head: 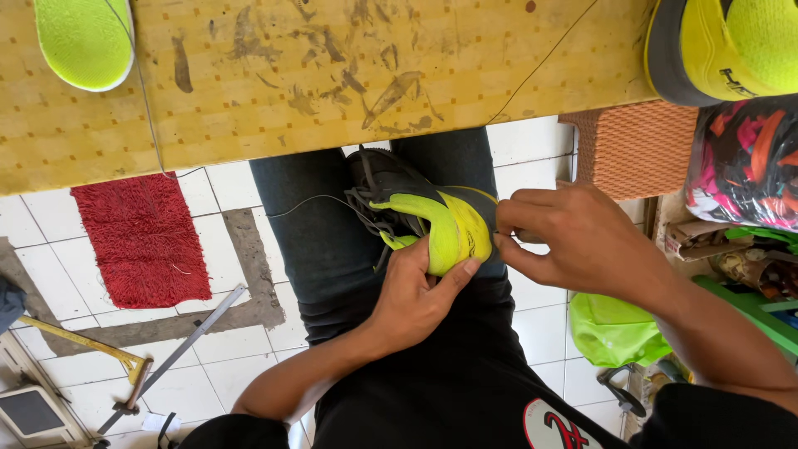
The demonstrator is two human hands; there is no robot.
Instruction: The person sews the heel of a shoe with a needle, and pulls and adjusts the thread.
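Gripping the black-and-yellow shoe (424,218) from below, left hand (413,293) holds it; right hand (573,237) pinches closed at its heel, holding thread (316,200).

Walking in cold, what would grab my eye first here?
The neon yellow and black shoe on the person's lap, gripped by the left hand while the right hand pinches at its heel. Then the red mat on the tiled floor at left, under the scuffed yellow table.

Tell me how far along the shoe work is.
Done: nothing visibly finished. In hand: the left hand grips the black-and-yellow sports shoe on the lap while the right hand pinches at its heel edge; a thin thread trails off. Left: another yellow shoe waits on the table.
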